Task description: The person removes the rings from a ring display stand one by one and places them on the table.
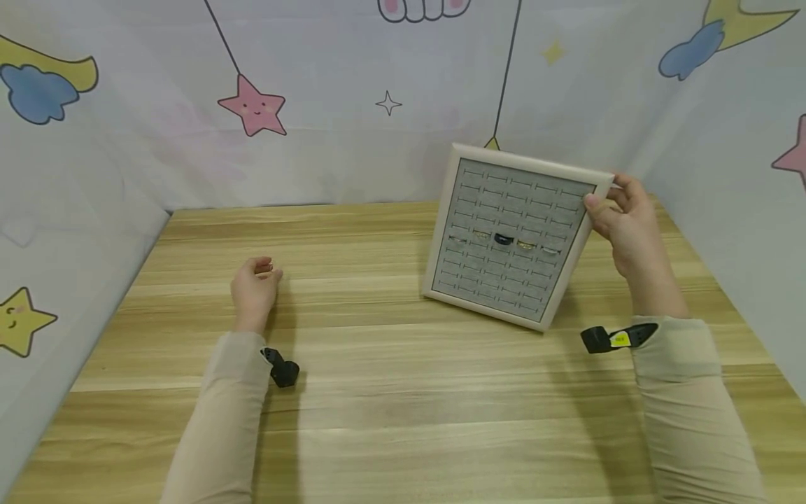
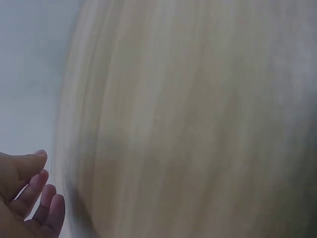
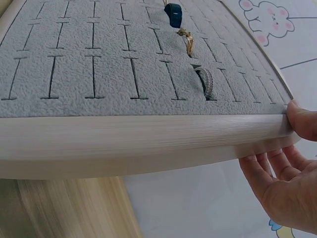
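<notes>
My right hand point(image 1: 632, 220) grips the upper right corner of a ring display tray point(image 1: 436, 231), thumb on the front of its pale frame and fingers behind. The tray stands tilted, its face of slotted grey padding turned toward me. Across the middle sit several rings in one row, among them a dark ring point(image 1: 503, 239), a gold ring point(image 1: 525, 245) and a silver ring point(image 3: 205, 83) with small stones. Over the table's left side, my left hand point(image 1: 254, 290) is loosely curled; no object shows in it. In the left wrist view its fingers point(image 2: 42, 206) are relaxed and apart.
The wood-grain table point(image 1: 378, 406) reaches back to a white curtain point(image 1: 327, 161) printed with stars, moons and clouds. Similar cloth hangs at both sides. Black wrist cameras are strapped to the left sleeve point(image 1: 220, 413) and right sleeve point(image 1: 693, 413).
</notes>
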Demonstrator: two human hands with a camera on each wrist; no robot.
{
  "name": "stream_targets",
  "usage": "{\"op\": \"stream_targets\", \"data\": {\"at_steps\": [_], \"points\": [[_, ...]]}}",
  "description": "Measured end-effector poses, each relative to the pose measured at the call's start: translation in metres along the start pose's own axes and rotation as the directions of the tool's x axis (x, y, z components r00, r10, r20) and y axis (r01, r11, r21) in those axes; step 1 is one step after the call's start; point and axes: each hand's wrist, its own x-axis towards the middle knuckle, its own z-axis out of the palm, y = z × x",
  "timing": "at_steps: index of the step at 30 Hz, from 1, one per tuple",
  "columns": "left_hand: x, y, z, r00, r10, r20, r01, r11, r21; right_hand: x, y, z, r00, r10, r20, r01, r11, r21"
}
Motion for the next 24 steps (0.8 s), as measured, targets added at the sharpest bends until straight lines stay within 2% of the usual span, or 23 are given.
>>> {"op": "stream_targets", "data": {"at_steps": [7, 13, 24], "points": [[0.003, -0.012, -0.006, 1.0, 0.01, 0.017, -0.012, 0.997, 0.076, 0.0, 0.0, 0.0, 1.0, 0.004, -0.005, -0.004, 0.999, -0.048], [0.005, -0.015, -0.006, 1.0, 0.028, 0.001, -0.028, 0.992, 0.126, 0.0, -0.001, 0.001, 1.0, 0.0, 0.003, 0.0, 1.0, -0.008], [0.005, -0.014, -0.005, 1.0, 0.025, 0.001, -0.025, 0.99, 0.142, -0.001, 0.0, 0.0, 1.0, -0.002, -0.002, 0.002, 0.999, -0.047]]}}
